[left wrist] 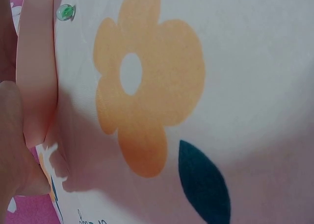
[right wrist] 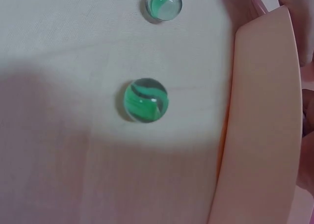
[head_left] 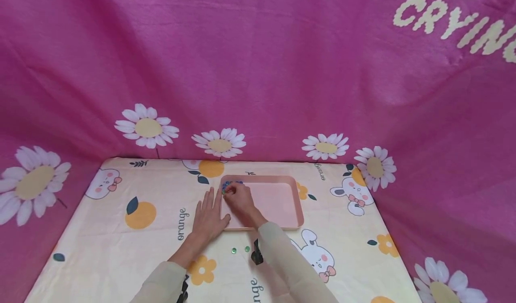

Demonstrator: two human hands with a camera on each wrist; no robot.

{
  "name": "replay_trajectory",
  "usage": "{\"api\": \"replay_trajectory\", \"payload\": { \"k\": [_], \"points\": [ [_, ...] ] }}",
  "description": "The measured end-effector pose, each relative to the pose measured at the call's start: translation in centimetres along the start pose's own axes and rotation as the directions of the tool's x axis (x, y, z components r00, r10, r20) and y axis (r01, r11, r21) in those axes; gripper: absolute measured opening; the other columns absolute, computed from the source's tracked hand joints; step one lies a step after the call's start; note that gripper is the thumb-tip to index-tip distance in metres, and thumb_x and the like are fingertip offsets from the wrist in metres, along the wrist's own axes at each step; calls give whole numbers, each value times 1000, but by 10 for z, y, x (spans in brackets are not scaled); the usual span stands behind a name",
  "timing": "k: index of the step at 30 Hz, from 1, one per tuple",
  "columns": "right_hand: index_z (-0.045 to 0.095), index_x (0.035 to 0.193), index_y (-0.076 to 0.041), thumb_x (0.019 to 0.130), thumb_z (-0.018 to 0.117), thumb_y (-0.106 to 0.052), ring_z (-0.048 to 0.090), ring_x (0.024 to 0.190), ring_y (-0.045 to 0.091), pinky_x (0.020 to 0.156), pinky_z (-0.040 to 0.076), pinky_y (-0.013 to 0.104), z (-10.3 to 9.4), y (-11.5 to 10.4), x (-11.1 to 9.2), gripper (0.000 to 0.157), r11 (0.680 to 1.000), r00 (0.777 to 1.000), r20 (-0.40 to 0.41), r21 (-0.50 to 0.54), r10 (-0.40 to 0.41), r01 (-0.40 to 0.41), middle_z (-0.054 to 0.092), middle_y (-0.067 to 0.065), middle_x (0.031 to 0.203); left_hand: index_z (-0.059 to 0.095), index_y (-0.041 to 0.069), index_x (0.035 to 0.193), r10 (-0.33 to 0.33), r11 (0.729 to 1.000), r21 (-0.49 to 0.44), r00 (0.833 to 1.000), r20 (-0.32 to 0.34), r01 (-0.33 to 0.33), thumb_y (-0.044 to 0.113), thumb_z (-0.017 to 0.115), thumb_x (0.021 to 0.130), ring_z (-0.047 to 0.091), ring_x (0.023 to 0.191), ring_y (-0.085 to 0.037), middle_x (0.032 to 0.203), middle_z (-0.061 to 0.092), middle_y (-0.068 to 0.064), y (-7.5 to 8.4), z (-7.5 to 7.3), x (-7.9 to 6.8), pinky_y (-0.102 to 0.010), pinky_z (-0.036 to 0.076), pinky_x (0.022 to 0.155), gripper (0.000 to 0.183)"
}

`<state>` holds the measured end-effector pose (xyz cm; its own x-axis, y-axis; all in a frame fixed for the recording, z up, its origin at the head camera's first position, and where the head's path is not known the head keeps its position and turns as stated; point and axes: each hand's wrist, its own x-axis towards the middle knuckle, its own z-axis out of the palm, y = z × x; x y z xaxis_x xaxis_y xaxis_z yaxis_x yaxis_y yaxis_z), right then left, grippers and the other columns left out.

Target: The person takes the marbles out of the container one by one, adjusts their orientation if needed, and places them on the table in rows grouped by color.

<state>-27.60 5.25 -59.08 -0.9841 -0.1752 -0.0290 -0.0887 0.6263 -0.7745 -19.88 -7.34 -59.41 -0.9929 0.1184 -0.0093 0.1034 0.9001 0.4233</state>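
A shallow pink tray (head_left: pixel 278 204) lies on the patterned cloth. Several blue marbles (head_left: pixel 238 183) are gathered in its far left corner. My right hand (head_left: pixel 239 200) reaches over the near rim into that corner, its bent fingers and thumb pinching a green marble (head_left: pixel 224 192) beside the blue ones. Fingers spread and fairly straight, my left hand (head_left: pixel 207 218) rests along the tray's left side, thumb at the near left corner. Two clear marbles with green swirls lie on the cloth before the near rim: a left one (head_left: pixel 234 250) and a right one (head_left: pixel 247 249).
The tray wall (right wrist: pixel 260 126) rises close beside the two loose marbles in the right wrist view. A cloth (head_left: pixel 153 258) printed with oranges, flowers and rabbits covers the table. Behind it hangs a magenta curtain (head_left: pixel 262 70) with daisies.
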Motion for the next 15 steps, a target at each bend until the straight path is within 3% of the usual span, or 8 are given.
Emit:
{"api": "replay_trajectory", "payload": {
  "k": [7, 15],
  "points": [
    [72, 96, -10, 90, 72, -8, 56, 82, 12, 78, 52, 24, 1, -2, -1, 7, 999, 999, 24, 27, 39, -39, 64, -3, 85, 14, 6, 160, -3, 1000, -2, 1000, -17, 3, 42, 61, 92, 13, 150, -39, 164, 13, -22, -1, 1, 0, -58, 14, 118, 90],
    [71, 91, -8, 87, 72, -7, 57, 76, 11, 75, 52, 25, 3, -1, -2, 5, 999, 1000, -17, -35, -25, 24, 65, -3, 79, 17, 5, 160, -4, 1000, 26, 1000, -3, 5, 43, 60, 93, 12, 150, -37, 164, 13, -21, 0, 1, 0, -58, 14, 118, 89]
  ]
}}
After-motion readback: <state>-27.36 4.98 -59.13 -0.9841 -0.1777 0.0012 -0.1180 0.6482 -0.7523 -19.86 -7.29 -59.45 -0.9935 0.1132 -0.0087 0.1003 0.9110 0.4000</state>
